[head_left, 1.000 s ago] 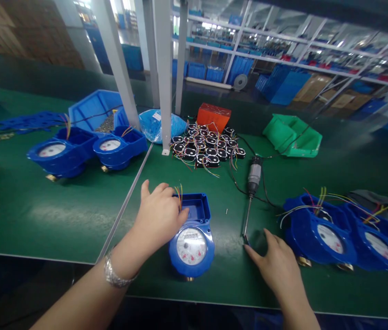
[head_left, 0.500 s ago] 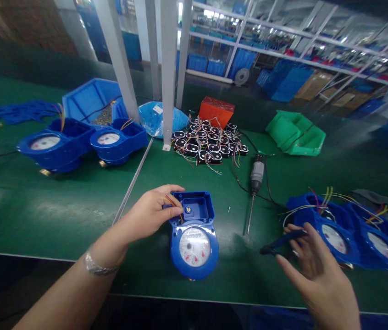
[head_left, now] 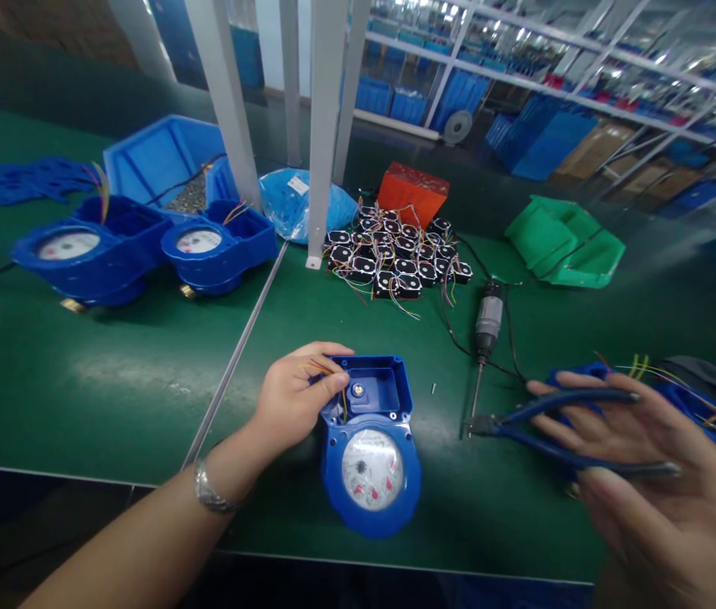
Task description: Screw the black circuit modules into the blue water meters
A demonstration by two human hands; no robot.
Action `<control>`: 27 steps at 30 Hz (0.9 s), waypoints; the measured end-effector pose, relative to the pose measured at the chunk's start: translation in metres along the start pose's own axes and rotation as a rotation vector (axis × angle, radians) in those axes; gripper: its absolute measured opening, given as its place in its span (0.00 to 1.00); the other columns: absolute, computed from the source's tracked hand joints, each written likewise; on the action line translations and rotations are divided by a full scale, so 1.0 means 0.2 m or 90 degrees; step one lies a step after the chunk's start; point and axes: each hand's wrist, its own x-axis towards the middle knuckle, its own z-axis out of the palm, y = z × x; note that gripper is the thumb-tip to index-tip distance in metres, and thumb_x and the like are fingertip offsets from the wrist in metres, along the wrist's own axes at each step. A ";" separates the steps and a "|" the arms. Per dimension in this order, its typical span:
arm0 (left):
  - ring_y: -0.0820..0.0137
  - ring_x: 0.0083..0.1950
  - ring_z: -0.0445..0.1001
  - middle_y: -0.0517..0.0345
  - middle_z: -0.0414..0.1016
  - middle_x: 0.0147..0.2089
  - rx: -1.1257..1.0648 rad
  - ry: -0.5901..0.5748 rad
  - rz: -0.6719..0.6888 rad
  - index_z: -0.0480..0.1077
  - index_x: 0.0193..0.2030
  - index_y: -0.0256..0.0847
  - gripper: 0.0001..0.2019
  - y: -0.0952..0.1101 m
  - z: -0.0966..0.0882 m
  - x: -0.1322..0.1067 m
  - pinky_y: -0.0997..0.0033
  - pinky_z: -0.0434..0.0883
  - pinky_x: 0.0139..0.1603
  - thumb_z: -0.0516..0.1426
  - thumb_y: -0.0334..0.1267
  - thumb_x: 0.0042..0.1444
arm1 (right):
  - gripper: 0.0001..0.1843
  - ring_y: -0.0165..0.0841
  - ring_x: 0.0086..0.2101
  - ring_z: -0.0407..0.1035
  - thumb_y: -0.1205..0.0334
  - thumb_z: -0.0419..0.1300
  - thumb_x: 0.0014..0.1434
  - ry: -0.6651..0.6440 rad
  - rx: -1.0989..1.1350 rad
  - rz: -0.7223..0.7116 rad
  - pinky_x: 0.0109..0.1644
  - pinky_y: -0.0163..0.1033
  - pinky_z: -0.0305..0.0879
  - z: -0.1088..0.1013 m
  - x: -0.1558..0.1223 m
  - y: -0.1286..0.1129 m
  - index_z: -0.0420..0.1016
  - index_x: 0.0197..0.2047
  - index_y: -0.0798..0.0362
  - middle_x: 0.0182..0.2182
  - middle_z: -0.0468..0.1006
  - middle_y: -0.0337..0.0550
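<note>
Head view | left of screwdriver (head_left: 489,318): blue meter (head_left: 371,461), wires (head_left: 322,368) pinched in your left hand (head_left: 294,393), partly hidden | right of screwdriver: your right hand (head_left: 656,436), wrist cut off, loosely grips pliers (head_left: 561,400)

Left hand (head_left: 300,393) pinching thin wires (head_left: 344,404) at a blue meter (head_left: 371,444), right hand (head_left: 681,507) holding blue-handled pliers (head_left: 552,404).
The meter lies dial up on the green table (head_left: 142,406), its rectangular compartment open; the pliers' handles are spread across the right hand's outstretched fingers. A small screw (head_left: 432,389) lies between the meter and a corded power screwdriver (head_left: 490,317). Behind are black wired modules (head_left: 396,266), an orange-red box (head_left: 414,193) and a green bin (head_left: 564,241); at left, 2 more blue meters (head_left: 218,254) stand before a blue bin (head_left: 161,152).
</note>
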 end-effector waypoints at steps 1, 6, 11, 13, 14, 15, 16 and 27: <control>0.66 0.42 0.71 0.50 0.74 0.38 -0.015 0.012 0.008 0.72 0.23 0.35 0.07 -0.01 0.01 0.00 0.68 0.68 0.44 0.56 0.33 0.49 | 0.28 0.36 0.45 0.66 0.63 0.59 0.50 -0.033 0.031 -0.037 0.46 0.35 0.70 0.04 0.05 -0.05 0.57 0.54 0.47 0.48 0.63 0.48; 0.67 0.42 0.70 0.52 0.74 0.31 -0.069 0.017 0.065 0.71 0.22 0.36 0.08 -0.03 0.02 0.00 0.70 0.68 0.42 0.56 0.33 0.50 | 0.28 0.39 0.50 0.61 0.65 0.57 0.52 -0.285 0.201 -0.118 0.51 0.46 0.67 0.30 0.23 -0.10 0.54 0.55 0.46 0.50 0.59 0.47; 0.66 0.43 0.69 0.52 0.73 0.31 -0.072 0.003 0.095 0.71 0.23 0.35 0.08 -0.06 0.02 0.01 0.68 0.67 0.43 0.56 0.32 0.51 | 0.31 0.34 0.50 0.59 0.69 0.58 0.50 -0.386 0.162 -0.102 0.52 0.43 0.66 0.46 0.31 0.02 0.51 0.56 0.48 0.51 0.59 0.46; 0.66 0.43 0.69 0.51 0.73 0.35 -0.063 -0.004 0.093 0.71 0.23 0.35 0.08 -0.07 0.02 0.01 0.67 0.66 0.44 0.55 0.32 0.52 | 0.31 0.33 0.50 0.60 0.69 0.58 0.50 -0.388 0.163 -0.096 0.52 0.42 0.66 0.47 0.31 0.05 0.51 0.56 0.48 0.51 0.59 0.46; 0.66 0.43 0.69 0.51 0.73 0.36 -0.059 -0.007 0.090 0.70 0.24 0.35 0.08 -0.07 0.02 0.01 0.67 0.66 0.44 0.55 0.33 0.52 | 0.31 0.33 0.50 0.60 0.69 0.58 0.50 -0.387 0.165 -0.094 0.52 0.42 0.66 0.47 0.31 0.06 0.51 0.56 0.47 0.51 0.59 0.46; 0.67 0.43 0.69 0.50 0.73 0.37 -0.056 -0.009 0.087 0.70 0.24 0.35 0.08 -0.07 0.01 0.01 0.67 0.66 0.44 0.55 0.33 0.52 | 0.31 0.33 0.50 0.60 0.69 0.58 0.51 -0.387 0.165 -0.093 0.52 0.41 0.66 0.47 0.31 0.06 0.51 0.56 0.47 0.51 0.59 0.46; 0.67 0.43 0.69 0.50 0.72 0.37 -0.054 -0.012 0.085 0.70 0.24 0.35 0.08 -0.07 0.01 0.01 0.67 0.66 0.44 0.55 0.33 0.52 | 0.31 0.33 0.50 0.60 0.69 0.58 0.51 -0.389 0.164 -0.092 0.52 0.41 0.66 0.47 0.31 0.06 0.51 0.56 0.46 0.51 0.59 0.45; 0.67 0.42 0.69 0.49 0.71 0.39 -0.043 -0.026 0.090 0.69 0.23 0.34 0.08 -0.06 0.01 0.01 0.67 0.65 0.43 0.54 0.32 0.52 | 0.29 0.33 0.50 0.60 0.70 0.59 0.50 -0.387 0.172 -0.070 0.51 0.40 0.67 0.47 0.31 0.04 0.55 0.54 0.46 0.49 0.61 0.44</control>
